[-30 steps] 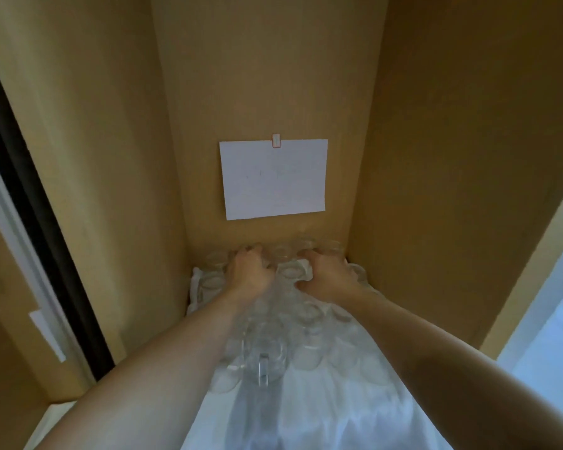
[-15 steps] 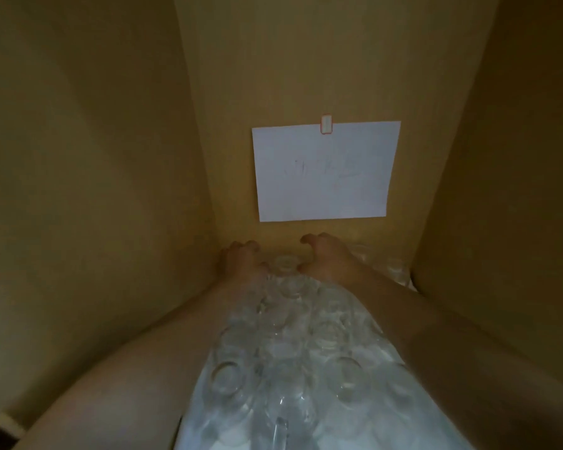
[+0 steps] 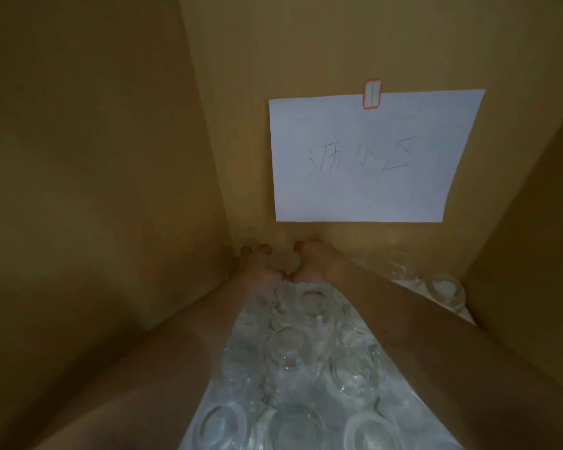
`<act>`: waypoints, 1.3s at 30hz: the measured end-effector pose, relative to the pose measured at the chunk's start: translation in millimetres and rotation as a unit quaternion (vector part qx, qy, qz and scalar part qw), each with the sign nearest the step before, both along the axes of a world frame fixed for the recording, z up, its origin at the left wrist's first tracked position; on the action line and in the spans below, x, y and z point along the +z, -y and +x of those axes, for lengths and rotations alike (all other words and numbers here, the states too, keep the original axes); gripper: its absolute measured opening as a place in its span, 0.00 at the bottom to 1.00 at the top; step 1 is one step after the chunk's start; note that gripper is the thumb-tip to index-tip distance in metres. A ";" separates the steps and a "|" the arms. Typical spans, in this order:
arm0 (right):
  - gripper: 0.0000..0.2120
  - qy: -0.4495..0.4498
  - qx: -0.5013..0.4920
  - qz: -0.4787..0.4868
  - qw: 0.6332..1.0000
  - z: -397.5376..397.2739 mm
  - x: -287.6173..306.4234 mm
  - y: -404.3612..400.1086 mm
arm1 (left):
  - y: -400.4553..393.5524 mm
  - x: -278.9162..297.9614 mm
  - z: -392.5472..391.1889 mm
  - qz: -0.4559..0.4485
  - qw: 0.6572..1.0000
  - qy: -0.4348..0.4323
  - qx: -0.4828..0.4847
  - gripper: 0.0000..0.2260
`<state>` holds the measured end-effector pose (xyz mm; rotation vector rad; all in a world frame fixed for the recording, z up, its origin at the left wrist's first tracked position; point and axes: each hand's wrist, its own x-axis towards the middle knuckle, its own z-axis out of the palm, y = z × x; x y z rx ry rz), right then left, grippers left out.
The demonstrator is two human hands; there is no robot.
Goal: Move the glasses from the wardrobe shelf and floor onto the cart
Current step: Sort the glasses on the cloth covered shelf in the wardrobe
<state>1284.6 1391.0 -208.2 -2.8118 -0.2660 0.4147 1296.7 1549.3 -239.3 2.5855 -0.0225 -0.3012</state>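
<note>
Many clear glasses (image 3: 293,358) stand packed rim to rim on a white cloth (image 3: 433,414) that covers the wardrobe shelf (image 3: 468,315), filling the space between my forearms from the near edge to the back wall. A few more sit apart in the far right corner (image 3: 442,289), beside the side panel. My left hand (image 3: 257,266) and my right hand (image 3: 309,263) are both at the very back of the shelf, close together with thumbs nearly meeting, fingers curled over something in the last row just under the taped paper sign (image 3: 371,157). I judge each hand is closing around a glass there, but the light is dim and the glass so transparent that I cannot tell whether either grip has really caught or is only resting on the rims. The cart is not in view. These will handle as thin, stiff and brittle, light singly, and smooth enough to slip if my fingers are damp; the sign seems to mark a draining spot, so they may be wet. Because they touch one another, dragging one sideways would knock its neighbours, so I would lift each straight up. The safest hold is around the body of the glass, thumb against fingers, not by pinching the rim. My forearms lie low over the nearer rows, and brushing those on the way out is the main risk.
</note>
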 end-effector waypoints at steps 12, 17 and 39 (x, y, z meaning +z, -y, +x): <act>0.30 -0.035 0.029 -0.052 0.998 14.6 -11.0 -2.3 | 5.5 -6.3 17.7 0.015 0.998 -0.044 -0.038 0.29; 0.37 -0.031 -0.008 -0.001 0.999 12.8 -4.2 1.7 | 4.0 9.5 6.6 -0.024 0.999 0.007 -0.027 0.27; 0.45 0.239 -0.247 0.215 0.914 -128.6 185.9 33.3 | -11.0 200.4 -104.0 -0.087 0.942 0.325 0.009 0.25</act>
